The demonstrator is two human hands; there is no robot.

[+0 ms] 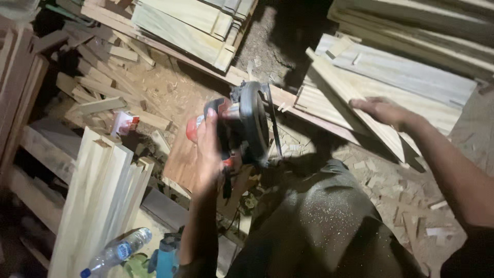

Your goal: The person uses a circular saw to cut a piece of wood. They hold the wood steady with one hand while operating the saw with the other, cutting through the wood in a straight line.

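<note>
We hold the circular saw in our left hand, fingers clenched round its handle; it looks heavy and rigid, best gripped there, clear of the blade guard. Our right hand lies flat, fingers spread loose, on a pale plank that seems light and stiff. Near our left elbow, a plastic bottle lies tilted; we cannot tell its contents.

bare forearms, dusty dark trousers
</note>
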